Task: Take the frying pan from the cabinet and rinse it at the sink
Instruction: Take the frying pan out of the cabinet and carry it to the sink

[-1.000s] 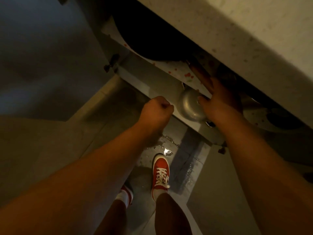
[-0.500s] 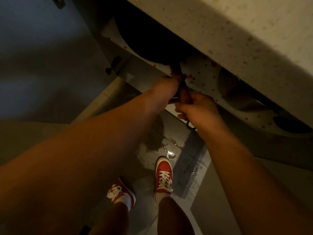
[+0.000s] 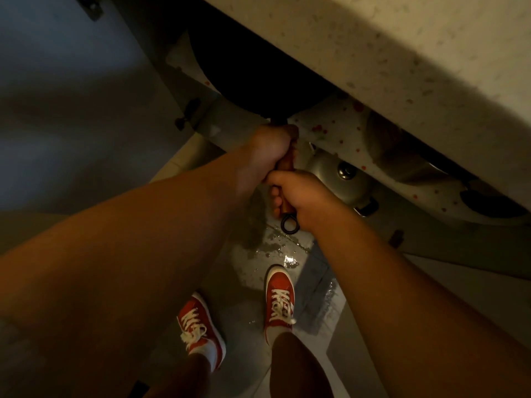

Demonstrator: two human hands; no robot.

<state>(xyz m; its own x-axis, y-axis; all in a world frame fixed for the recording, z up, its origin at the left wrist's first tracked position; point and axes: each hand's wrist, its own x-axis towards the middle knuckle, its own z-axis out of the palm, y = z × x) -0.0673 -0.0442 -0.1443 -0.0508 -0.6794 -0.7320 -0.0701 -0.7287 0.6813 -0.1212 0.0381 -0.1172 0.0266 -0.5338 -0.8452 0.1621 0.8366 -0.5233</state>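
Frying pan (image 3: pixel 258 81), one and dark, sits half out of the open cabinet on a red-spotted shelf liner (image 3: pixel 339 124), under the speckled counter (image 3: pixel 402 53). Two hands share its single wooden handle (image 3: pixel 287 160): the left hand (image 3: pixel 270 150) has its grip closed nearest the pan, the right hand (image 3: pixel 304 196) is clenched just behind. One steel pot lid (image 3: pixel 342 179) lies beside. Two red sneakers (image 3: pixel 278 300) stand on the wet grey tiled floor (image 3: pixel 267 248).

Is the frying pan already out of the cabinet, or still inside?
Still inside. The dark frying pan lies on the cabinet shelf under the counter; only its wooden handle sticks out, gripped by the left hand and right hand.
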